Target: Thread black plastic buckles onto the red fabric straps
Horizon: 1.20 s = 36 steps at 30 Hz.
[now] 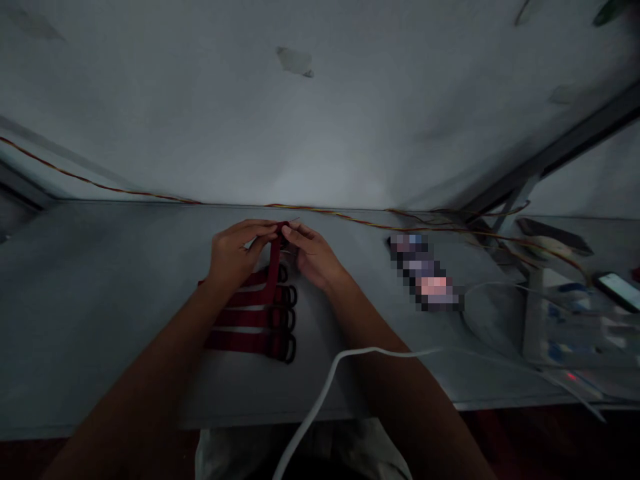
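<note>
Between my two hands a dark red strap (273, 268) is raised off the table, its upper end pinched by the fingertips. My left hand (235, 250) is closed on it from the left. From the right, the thumb and fingers of my right hand (311, 252) close on the same end. Something thin sticks out above the right fingertips, too small to name. Below the hands, several more red straps (243, 319) lie side by side, with black rings (290, 348) at their right ends. My left forearm hides their left ends.
A phone-like object (425, 273), blurred out, lies to the right on the grey table (125, 280). A white cable (325, 380) crosses over my right forearm. Twisted wires (320, 210) run along the wall. Farther right stand a pale box (537, 313) and another phone (620, 290).
</note>
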Each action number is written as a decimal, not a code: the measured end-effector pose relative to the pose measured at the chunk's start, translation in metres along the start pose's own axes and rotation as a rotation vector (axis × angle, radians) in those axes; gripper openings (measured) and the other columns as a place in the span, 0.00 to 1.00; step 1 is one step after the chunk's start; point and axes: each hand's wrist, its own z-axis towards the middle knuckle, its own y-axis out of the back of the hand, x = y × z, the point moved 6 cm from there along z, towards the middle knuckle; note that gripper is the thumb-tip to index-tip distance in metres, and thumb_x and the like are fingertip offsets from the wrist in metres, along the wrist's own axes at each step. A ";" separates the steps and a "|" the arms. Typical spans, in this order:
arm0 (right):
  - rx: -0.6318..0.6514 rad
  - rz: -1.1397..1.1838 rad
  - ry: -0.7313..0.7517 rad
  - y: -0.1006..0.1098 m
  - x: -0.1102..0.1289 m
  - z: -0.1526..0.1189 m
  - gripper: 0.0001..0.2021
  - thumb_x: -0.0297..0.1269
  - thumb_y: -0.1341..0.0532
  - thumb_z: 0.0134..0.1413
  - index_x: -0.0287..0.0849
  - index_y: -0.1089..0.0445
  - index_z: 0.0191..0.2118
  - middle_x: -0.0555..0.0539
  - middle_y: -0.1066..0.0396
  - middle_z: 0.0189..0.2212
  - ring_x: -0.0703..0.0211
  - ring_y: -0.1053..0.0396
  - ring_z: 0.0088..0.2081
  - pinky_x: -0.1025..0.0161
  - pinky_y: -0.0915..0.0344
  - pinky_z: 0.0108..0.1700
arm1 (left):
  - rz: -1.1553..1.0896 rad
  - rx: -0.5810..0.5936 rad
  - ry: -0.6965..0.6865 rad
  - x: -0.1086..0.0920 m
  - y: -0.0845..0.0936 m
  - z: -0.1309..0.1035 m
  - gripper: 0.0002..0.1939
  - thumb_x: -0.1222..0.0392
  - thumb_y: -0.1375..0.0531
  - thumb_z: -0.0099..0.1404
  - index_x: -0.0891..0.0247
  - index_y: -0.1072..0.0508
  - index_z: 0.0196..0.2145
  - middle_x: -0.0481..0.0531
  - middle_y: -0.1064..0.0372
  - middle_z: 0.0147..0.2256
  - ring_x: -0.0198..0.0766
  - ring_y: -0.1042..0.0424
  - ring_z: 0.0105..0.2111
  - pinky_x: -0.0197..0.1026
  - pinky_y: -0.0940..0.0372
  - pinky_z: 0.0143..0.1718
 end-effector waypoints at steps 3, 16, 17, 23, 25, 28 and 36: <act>0.031 -0.011 -0.017 0.001 0.001 -0.001 0.20 0.43 0.17 0.36 0.44 0.21 0.35 0.52 0.23 0.35 0.64 0.27 0.37 0.66 0.28 0.40 | 0.035 0.066 -0.110 -0.002 -0.004 -0.001 0.07 0.64 0.37 0.72 0.59 0.17 0.42 0.51 0.17 0.45 0.38 0.17 0.44 0.40 0.22 0.50; 0.130 -0.158 -0.059 0.007 -0.001 -0.001 0.23 0.59 0.24 0.45 0.40 0.20 0.31 0.48 0.22 0.28 0.62 0.27 0.31 0.64 0.31 0.37 | 0.133 0.049 -0.225 -0.021 -0.005 -0.002 0.03 0.67 0.38 0.67 0.61 0.25 0.37 0.54 0.18 0.48 0.39 0.18 0.47 0.40 0.24 0.51; 0.117 -0.172 -0.071 0.009 -0.001 -0.001 0.24 0.60 0.24 0.45 0.40 0.20 0.30 0.49 0.24 0.25 0.63 0.29 0.29 0.64 0.32 0.35 | 0.113 0.063 -0.196 -0.020 -0.005 -0.002 0.03 0.67 0.38 0.67 0.61 0.25 0.36 0.54 0.18 0.49 0.39 0.18 0.48 0.40 0.24 0.51; 0.100 -0.251 -0.122 0.014 0.007 -0.006 0.23 0.57 0.22 0.42 0.40 0.20 0.28 0.50 0.25 0.22 0.63 0.32 0.25 0.64 0.37 0.31 | -0.170 0.251 0.223 -0.006 -0.011 0.000 0.02 0.60 0.34 0.64 0.59 0.22 0.35 0.52 0.17 0.44 0.41 0.18 0.43 0.42 0.24 0.49; 0.119 -0.270 -0.155 0.015 0.009 -0.008 0.23 0.57 0.21 0.40 0.40 0.21 0.26 0.51 0.26 0.21 0.64 0.33 0.24 0.64 0.37 0.30 | -0.315 0.290 0.306 -0.007 -0.014 0.000 0.05 0.58 0.32 0.62 0.59 0.20 0.35 0.53 0.17 0.44 0.41 0.18 0.43 0.42 0.24 0.49; 0.156 -0.272 -0.192 0.016 0.011 -0.012 0.22 0.56 0.20 0.38 0.41 0.21 0.26 0.50 0.25 0.21 0.64 0.33 0.24 0.65 0.37 0.29 | -0.446 0.307 0.372 -0.009 -0.015 0.000 0.08 0.54 0.29 0.62 0.60 0.18 0.35 0.55 0.17 0.44 0.41 0.19 0.43 0.42 0.23 0.49; 0.218 -0.185 -0.217 0.017 0.009 -0.012 0.19 0.48 0.19 0.40 0.40 0.18 0.32 0.51 0.24 0.26 0.65 0.29 0.27 0.68 0.33 0.30 | -0.469 0.284 0.416 -0.002 -0.017 -0.003 0.11 0.53 0.29 0.63 0.60 0.18 0.40 0.54 0.18 0.39 0.42 0.19 0.41 0.44 0.22 0.48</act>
